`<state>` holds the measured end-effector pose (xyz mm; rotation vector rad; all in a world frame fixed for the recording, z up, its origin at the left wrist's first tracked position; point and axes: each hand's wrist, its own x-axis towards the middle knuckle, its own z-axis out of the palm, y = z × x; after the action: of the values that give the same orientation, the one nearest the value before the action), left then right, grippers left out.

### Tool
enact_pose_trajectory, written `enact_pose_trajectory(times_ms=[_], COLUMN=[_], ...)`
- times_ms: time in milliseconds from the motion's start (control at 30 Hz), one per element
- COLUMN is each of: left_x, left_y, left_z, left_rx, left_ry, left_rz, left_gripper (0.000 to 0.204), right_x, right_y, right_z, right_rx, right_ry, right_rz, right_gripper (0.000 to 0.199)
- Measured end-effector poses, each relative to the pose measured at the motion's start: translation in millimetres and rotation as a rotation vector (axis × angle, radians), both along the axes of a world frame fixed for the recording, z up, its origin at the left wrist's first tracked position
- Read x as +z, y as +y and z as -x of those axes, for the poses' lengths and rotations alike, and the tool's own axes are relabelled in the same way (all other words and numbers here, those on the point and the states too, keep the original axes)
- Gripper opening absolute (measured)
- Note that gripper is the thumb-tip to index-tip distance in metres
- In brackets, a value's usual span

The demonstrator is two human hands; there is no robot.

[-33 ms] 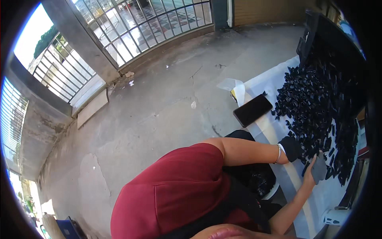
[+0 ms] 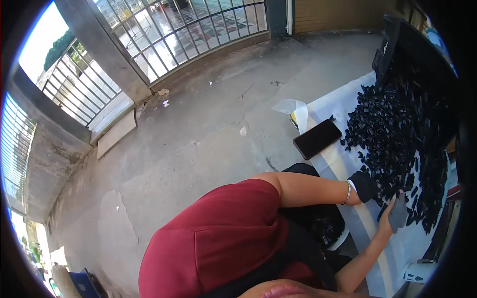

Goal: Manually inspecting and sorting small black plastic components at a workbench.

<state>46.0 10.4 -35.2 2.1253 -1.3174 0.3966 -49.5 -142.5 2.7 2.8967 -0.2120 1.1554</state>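
My left hand (image 2: 364, 186), covered in black past a thin wrist bangle, reaches into a big pile of small black folded pieces (image 2: 397, 134) on a white sheet (image 2: 338, 107). Its fingers merge with the pile, so their grip is hidden. Just below it, my right hand (image 2: 386, 221) holds a flat dark grey piece (image 2: 399, 212) at the near edge of the pile. My red shirt fills the lower middle of the view.
A black phone (image 2: 317, 138) lies on the sheet's left edge beside a crumpled clear bag (image 2: 290, 106). A black crate (image 2: 397, 44) stands behind the pile. Bare cracked concrete floor (image 2: 198, 144) spreads left toward a metal grille (image 2: 184, 30) and railing.
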Motion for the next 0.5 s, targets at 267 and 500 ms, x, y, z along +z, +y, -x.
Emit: enact_pose_trajectory(times_ms=[267,500], left_x=[34.2,59.3], left_y=[32.1,57.4], left_z=[9.1,18.5], left_rx=[-0.133,-0.136], left_ry=[0.387,1.091], left_rz=[0.022,-0.194], left_gripper=[0.043,0.075], right_x=[-6.4,-6.5], right_y=[51.5,67.6], right_z=[25.1,27.3], right_rx=[0.348,0.362], right_ry=[0.338,0.041], right_rz=[-0.539,-0.877], right_gripper=[0.027,0.023])
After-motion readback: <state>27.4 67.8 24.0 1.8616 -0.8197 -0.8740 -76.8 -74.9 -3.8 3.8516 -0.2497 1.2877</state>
